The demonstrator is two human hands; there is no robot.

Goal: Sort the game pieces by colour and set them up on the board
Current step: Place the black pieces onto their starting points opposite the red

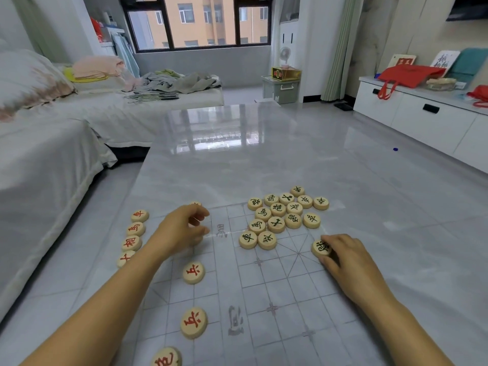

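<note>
Wooden and round, the black piece (320,248) is pinched by my right hand (351,262) on the board (264,286), just right of the black pile (280,217). My left hand (182,231) curls nearer the red pieces (193,272) (holding anything? I cannot tell).

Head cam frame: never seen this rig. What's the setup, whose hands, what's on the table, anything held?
There is no robot here. A person wears one wide-angle camera on the head, looking forward and down, so the two bare arms are their own. On the table lies a thin printed board. Round wooden game pieces are spread over it: the black pieces are bunched at the far right, and the red pieces form a line at the left with more down the board. The right hand pinches one black piece at the board's right side. The left hand hovers with curled fingers; I cannot tell whether it holds anything.
</note>
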